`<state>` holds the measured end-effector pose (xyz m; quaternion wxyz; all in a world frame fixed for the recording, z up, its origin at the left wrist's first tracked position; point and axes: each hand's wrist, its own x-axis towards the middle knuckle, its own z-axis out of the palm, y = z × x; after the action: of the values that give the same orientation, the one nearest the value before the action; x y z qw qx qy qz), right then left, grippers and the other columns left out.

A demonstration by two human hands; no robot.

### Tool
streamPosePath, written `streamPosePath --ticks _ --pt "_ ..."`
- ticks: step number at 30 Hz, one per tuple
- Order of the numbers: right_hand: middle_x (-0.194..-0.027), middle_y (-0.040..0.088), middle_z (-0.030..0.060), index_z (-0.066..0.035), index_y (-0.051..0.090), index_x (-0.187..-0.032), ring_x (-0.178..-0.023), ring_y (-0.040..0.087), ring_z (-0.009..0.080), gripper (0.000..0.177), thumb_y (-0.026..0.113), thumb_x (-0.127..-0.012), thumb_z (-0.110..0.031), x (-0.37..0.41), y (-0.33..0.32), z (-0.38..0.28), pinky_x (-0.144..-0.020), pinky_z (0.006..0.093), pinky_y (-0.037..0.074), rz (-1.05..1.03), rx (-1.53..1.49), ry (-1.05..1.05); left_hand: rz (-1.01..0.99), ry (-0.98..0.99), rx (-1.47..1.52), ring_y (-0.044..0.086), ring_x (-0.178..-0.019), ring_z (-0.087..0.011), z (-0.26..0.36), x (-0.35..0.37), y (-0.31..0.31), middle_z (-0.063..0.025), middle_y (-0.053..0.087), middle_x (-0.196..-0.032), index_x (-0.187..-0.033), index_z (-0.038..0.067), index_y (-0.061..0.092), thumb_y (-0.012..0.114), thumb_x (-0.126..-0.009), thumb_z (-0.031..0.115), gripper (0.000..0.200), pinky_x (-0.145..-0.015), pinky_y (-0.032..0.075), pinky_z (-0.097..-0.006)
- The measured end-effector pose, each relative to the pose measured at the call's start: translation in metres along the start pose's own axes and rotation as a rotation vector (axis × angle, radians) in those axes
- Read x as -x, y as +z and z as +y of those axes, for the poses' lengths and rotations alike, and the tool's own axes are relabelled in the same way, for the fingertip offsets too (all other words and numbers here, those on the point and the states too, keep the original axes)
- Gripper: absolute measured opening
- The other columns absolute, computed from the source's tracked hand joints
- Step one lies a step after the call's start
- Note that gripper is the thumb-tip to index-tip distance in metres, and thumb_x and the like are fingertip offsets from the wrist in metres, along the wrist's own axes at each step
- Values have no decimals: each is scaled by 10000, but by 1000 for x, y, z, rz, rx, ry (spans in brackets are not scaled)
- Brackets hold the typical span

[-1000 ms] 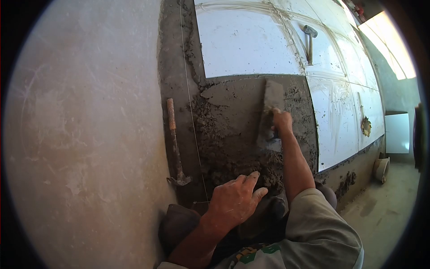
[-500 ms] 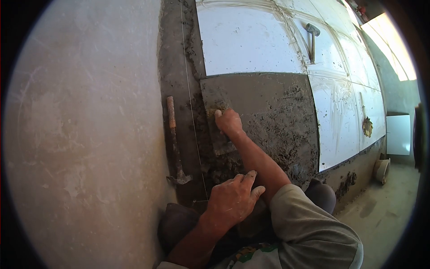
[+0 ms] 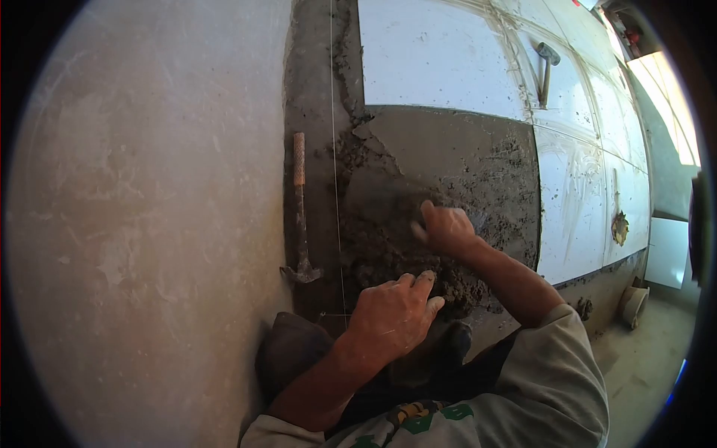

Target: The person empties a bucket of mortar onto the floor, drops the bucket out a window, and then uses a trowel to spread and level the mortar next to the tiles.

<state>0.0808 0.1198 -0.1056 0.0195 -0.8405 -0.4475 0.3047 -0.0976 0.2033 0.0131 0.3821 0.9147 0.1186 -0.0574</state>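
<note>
My right hand [image 3: 449, 230] is closed around the handle of a plastering trowel, and its thumb side is smeared by motion. The trowel's flat blade [image 3: 382, 191] is a blur over the wet grey mortar [image 3: 478, 142]. That mortar is smooth near the far edge and rough and lumpy closer to me. Nearer my body, my left hand [image 3: 392, 313] hangs over the near mortar, holding nothing visible, its fingers loosely bent and the thumb apart. A taut white string [image 3: 334, 149] runs along the left side of the mortar.
A hammer [image 3: 300, 201] with a worn orange grip lies between the wall [image 3: 164, 209] and the string. White tiles [image 3: 433, 56] border the mortar at the far side and right. On them rest a mallet [image 3: 545, 73] and a mortar-caked tool [image 3: 619, 227]. A bucket [image 3: 634, 307] lies tipped at right.
My right hand has swept the trowel right and toward me across the mortar, leaving a ragged edge at the upper left. My left hand stays nearly in place. The view has shifted slightly.
</note>
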Motion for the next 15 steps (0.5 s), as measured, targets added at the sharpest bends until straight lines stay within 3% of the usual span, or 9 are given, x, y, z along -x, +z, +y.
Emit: streamPosePath --ticks 4,7,10,12,13,15 --pt "-722 638 213 -1 501 -956 -777 652 367 382 599 -855 -356 37 13 -14 -666 485 498 -94 13 -88 -17 -30 21 673 -736 -260 0 0 -4 -132 650 -851 -1111 19 600 607 -889 312 368 -624 551 -342" --pt "-720 636 215 3 535 -955 -774 645 384 374 615 -843 -344 63 14 -18 -688 453 503 -140 -81 14 -23 -7 57 673 -743 -259 1 0 -6 -132 648 -863 -1107 13 599 609 -888 307 367 -619 549 -338" --pt "-794 660 172 -7 591 -970 -792 660 334 331 649 -832 -303 79 33 -10 -731 418 505 -277 -279 -11 -47 -5 107 672 -758 -266 5 0 -11 -134 647 -874 -1105 11 599 593 -897 303 358 -631 549 -344" --pt "-887 661 107 -28 638 -991 -827 638 252 277 676 -816 -238 90 62 -6 -765 387 498 -396 -1191 -132 -87 -38 143 672 -783 -274 8 -2 -11 -141 649 -886 -1098 9 597 578 -904 298 348 -657 551 -352" --pt "-887 661 107 -28 638 -991 -827 638 252 277 676 -816 -238 94 66 -6 -765 387 498 -400 -1193 -131 -90 -42 145 672 -783 -274 8 -3 -11 -141 649 -886 -1098 9 597 578 -904 298 348 -657 551 -352" --pt "-1080 630 88 -62 629 -1131 -1010 602 266 330 659 -843 -221 100 71 -14 -829 423 494 -548 -1233 0 -117 -50 129 672 -804 -283 9 -2 -9 -148 651 -897 -1098 8 594 569 -906 298 348 -677 551 -355"
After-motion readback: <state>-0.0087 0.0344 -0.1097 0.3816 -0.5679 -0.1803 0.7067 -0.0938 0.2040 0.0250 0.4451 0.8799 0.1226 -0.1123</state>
